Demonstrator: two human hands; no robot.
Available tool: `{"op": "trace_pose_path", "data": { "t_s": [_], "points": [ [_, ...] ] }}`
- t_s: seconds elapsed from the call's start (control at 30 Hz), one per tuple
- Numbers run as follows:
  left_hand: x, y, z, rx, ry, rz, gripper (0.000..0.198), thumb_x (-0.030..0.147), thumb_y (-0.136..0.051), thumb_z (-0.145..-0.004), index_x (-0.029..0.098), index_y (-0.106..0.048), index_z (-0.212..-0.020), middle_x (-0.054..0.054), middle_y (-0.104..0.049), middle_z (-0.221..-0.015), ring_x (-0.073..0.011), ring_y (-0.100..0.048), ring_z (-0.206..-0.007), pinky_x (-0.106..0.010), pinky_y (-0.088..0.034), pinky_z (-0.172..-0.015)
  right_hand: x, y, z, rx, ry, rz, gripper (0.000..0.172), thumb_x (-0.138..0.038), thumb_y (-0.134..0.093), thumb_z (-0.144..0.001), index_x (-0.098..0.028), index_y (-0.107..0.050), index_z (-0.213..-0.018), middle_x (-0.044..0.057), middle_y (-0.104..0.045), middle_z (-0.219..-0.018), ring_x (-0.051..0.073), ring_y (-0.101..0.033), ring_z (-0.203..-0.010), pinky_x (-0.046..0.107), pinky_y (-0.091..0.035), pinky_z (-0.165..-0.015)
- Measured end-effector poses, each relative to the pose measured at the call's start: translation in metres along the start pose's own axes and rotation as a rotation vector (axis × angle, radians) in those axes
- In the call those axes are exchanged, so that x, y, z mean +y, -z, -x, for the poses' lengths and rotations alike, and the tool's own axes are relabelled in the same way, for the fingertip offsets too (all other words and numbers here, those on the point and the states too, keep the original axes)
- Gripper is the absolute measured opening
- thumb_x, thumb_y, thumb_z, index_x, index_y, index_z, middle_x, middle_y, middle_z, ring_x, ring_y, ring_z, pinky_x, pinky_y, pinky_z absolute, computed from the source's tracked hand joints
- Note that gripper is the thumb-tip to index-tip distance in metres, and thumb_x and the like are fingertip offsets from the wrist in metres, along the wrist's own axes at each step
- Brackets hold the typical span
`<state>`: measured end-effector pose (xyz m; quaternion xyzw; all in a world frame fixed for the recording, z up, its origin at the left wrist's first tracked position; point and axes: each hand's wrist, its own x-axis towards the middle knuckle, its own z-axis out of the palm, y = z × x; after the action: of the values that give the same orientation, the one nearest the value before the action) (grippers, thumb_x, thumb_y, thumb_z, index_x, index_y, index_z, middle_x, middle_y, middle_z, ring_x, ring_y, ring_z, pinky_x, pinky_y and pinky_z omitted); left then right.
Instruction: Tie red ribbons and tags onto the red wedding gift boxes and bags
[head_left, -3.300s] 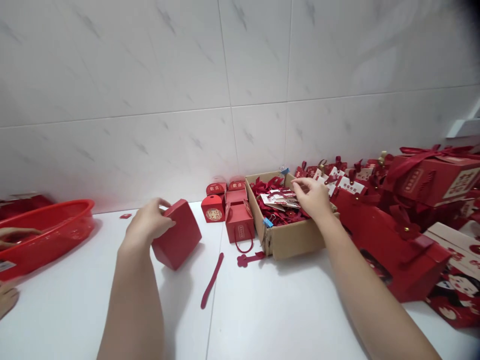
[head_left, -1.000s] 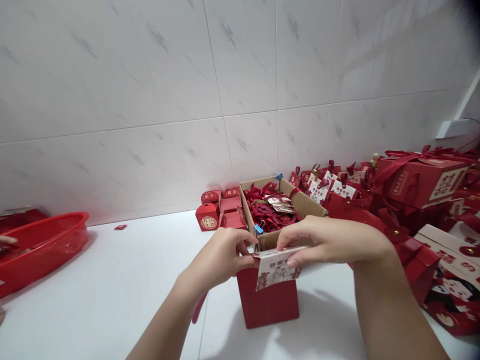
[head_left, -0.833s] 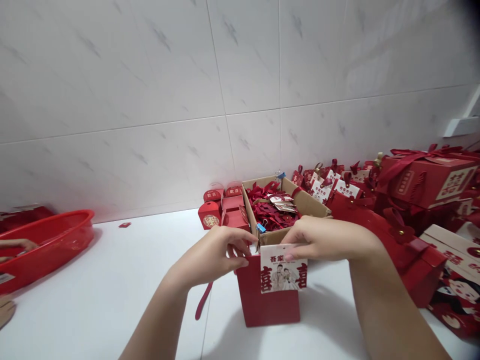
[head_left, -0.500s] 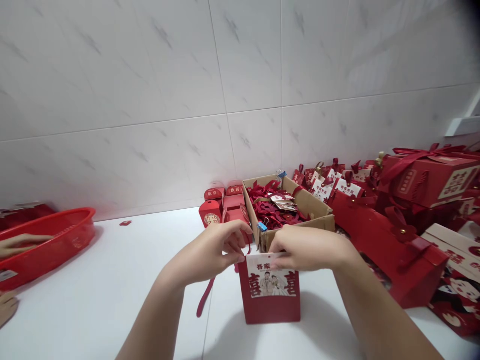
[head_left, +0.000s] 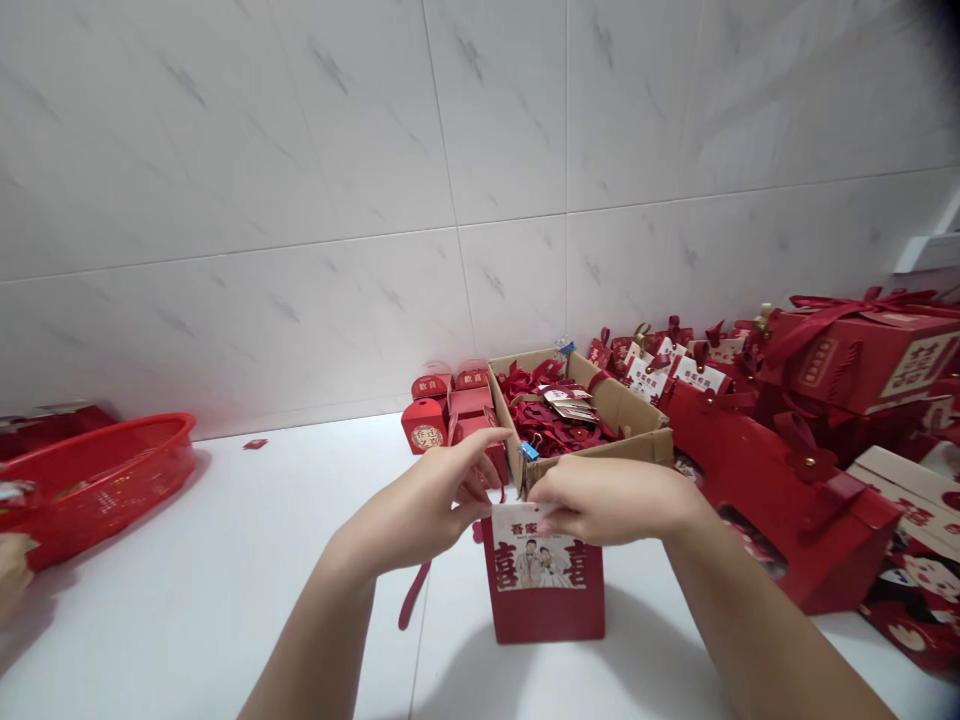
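Note:
A small red gift box (head_left: 550,612) stands upright on the white table before me, its white flap printed with a couple and red characters. My right hand (head_left: 600,497) pinches the flap's top edge, thumb in front, other fingers hidden behind. At the top left corner, my left hand (head_left: 442,497) is closed with curled fingers and the thumb against the corner; its fingertips are partly hidden. Between them, a thin bit of red ribbon shows above the box edge. A dark red ribbon tail (head_left: 413,597) lies on the table left of the box.
Behind the box is a cardboard box (head_left: 637,447) of red ribbons and cards. Small red boxes (head_left: 427,428) stand left of it. Finished red gift boxes (head_left: 780,490) pile up on the right. At far left, a co-worker's hand (head_left: 11,575) is by a red plastic basket (head_left: 169,440).
My hands stay at the gift box's top edge, with the left fingers slightly shifted. The co-worker's hand has come out of the red basket. The view has shifted slightly.

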<state>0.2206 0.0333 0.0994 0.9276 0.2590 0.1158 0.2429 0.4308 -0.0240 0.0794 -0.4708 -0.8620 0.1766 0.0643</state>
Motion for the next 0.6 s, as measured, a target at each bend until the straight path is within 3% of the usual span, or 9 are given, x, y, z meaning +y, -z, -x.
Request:
{"op": "trace_pose_path", "data": {
  "t_s": [0.17,0.33,0.6],
  "points": [
    [-0.0021,-0.0012,0.0003,-0.001,0.006,0.013,0.064,0.006,-0.049,-0.080,0.033,-0.031,-0.135,-0.002,-0.062,-0.095,-0.0157,-0.060,-0.084,-0.027,-0.052,-0.068,0.0001,-0.0007,-0.0006,-0.014,-0.018,-0.006,0.021,-0.023,-0.044,-0.085,-0.017,-0.044,-0.065,-0.002,-0.046,-0.059,0.009,-0.037,-0.049,0.023,-0.027,-0.047],
    [-0.0006,-0.0009,0.0004,0.003,-0.004,0.013,0.057,0.006,-0.049,-0.080,0.030,-0.038,-0.131,-0.001,-0.063,-0.092,-0.0157,-0.060,-0.083,-0.027,-0.051,-0.068,0.0002,0.0005,0.0000,-0.037,-0.057,-0.039,0.017,-0.021,-0.044,-0.084,-0.017,-0.050,-0.068,0.000,-0.057,-0.069,0.010,-0.045,-0.056,0.022,-0.031,-0.050],
    [0.0011,-0.0005,0.0003,0.015,-0.004,0.010,0.053,0.006,-0.048,-0.080,0.030,-0.042,-0.126,-0.001,-0.063,-0.091,-0.0157,-0.060,-0.083,-0.027,-0.050,-0.067,-0.0004,0.0018,0.0022,-0.040,-0.111,-0.015,0.021,-0.029,-0.046,-0.083,-0.017,-0.050,-0.067,0.001,-0.057,-0.066,0.010,-0.044,-0.054,0.023,-0.030,-0.049]
  ]
}}
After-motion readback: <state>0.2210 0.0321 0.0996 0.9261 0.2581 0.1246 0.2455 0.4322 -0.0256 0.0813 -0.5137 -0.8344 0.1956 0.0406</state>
